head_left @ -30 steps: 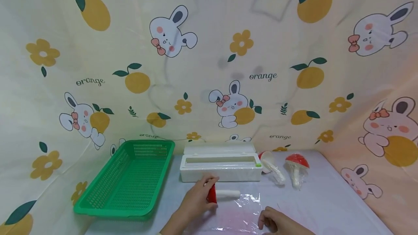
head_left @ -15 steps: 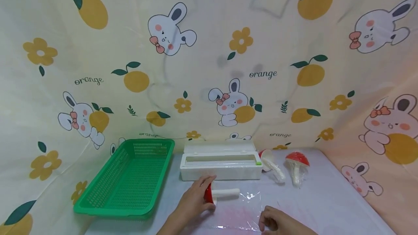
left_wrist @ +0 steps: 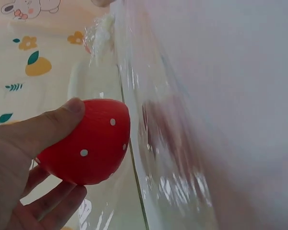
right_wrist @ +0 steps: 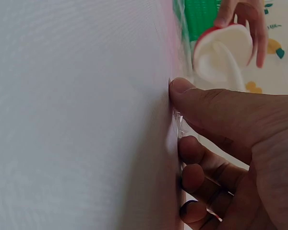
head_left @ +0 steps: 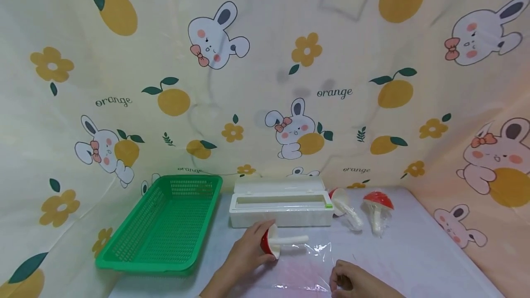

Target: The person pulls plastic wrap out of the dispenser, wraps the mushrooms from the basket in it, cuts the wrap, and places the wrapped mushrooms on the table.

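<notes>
A toy mushroom [head_left: 273,242] with a white-spotted red cap and white stem lies sideways in my left hand [head_left: 248,247]. Thumb and fingers hold it around the cap [left_wrist: 98,141], stem pointing right. Below and beside it a sheet of clear cling film [head_left: 306,268] is spread over the table. My right hand [head_left: 357,280] has its fingers curled at the right edge of that sheet. In the right wrist view its thumb [right_wrist: 182,88] presses on the film's edge opposite the index finger, and a bit of shiny film shows between them.
Behind the hands stands a white cling film dispenser box [head_left: 281,220], lid raised. To its right lie two film-wrapped mushrooms, one leaning at the box [head_left: 349,213], the other apart [head_left: 377,215]. A green plastic basket [head_left: 188,268] stands at left. A patterned cloth [head_left: 256,82] hangs behind.
The mushroom in my left hand has tilted, so the underside of its cap shows more and its stem has risen slightly. My right hand has stayed almost still at the film's edge.
</notes>
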The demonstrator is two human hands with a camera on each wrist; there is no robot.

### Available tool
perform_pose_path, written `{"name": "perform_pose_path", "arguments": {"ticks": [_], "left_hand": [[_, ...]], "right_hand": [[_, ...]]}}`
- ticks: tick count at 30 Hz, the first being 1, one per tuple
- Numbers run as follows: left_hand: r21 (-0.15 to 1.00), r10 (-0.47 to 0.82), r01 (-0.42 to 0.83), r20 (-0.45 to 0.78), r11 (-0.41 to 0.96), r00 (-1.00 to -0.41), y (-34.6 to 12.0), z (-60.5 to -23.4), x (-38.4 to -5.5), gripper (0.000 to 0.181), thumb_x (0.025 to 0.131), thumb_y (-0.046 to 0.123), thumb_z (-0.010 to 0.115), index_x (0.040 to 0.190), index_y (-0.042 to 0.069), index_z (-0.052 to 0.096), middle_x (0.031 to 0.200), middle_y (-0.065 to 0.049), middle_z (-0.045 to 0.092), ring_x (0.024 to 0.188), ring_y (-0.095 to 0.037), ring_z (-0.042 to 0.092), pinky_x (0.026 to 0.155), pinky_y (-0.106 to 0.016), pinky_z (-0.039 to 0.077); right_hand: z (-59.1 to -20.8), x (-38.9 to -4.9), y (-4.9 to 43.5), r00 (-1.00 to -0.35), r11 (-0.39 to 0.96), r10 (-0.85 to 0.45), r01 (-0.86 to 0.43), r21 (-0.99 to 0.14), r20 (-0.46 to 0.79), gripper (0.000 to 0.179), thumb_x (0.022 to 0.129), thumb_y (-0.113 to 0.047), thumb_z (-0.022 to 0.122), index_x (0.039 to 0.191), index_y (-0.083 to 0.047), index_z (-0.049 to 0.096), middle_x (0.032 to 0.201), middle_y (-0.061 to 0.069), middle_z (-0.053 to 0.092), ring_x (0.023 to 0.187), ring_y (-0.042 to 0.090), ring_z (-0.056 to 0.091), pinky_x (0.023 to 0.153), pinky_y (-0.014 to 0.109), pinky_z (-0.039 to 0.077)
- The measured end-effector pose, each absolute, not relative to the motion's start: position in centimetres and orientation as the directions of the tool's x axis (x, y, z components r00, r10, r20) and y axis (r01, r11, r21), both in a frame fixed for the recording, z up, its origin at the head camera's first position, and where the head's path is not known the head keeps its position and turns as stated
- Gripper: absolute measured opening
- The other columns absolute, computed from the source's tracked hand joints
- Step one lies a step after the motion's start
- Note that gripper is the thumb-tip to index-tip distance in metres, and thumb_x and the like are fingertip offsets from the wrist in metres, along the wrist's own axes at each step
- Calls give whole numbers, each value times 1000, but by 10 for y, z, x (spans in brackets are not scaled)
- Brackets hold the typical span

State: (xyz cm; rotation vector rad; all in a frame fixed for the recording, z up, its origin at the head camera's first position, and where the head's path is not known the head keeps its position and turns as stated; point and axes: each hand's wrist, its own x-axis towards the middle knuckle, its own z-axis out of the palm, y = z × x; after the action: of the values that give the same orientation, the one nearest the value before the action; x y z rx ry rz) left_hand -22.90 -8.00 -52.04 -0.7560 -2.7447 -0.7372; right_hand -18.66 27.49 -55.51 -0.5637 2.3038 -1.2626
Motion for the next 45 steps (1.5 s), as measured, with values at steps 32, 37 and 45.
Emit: {"name": "perform_pose_path", "arguments": {"ticks": [32, 37, 45], "left_hand": [[481, 342, 409, 225, 776, -912, -112, -531, -224, 82, 82, 38, 95, 148, 15, 52, 141, -5, 59, 124, -25, 63, 99, -49, 58], [453, 426, 435, 127, 778, -896, -134, -526, -218, 48, 82, 48, 93, 109, 21, 63, 107, 6, 60, 94, -10, 56, 81, -33, 54], [467, 553, 455, -92, 758, -828, -152, -523, -203, 33, 79, 32, 96, 88, 26, 65, 83, 11, 52, 76, -2, 44, 70, -23, 41]], "right_hand": [[-550, -201, 269, -732, 346, -638, -550, -760, 239, 9, 103, -9, 73, 104, -12, 64, 90, -10, 62, 80, -1, 56, 63, 21, 49], [-552, -203, 265, -664, 317, -586, -716, -622, 465, 22, 97, 1, 77, 102, -15, 63, 89, -5, 65, 77, 1, 59, 59, 24, 51], [-540, -206, 256, -644, 352, -494, -762, -543, 584, 20, 95, -1, 80, 100, -12, 64, 88, -12, 64, 72, 2, 59, 60, 24, 52]]}}
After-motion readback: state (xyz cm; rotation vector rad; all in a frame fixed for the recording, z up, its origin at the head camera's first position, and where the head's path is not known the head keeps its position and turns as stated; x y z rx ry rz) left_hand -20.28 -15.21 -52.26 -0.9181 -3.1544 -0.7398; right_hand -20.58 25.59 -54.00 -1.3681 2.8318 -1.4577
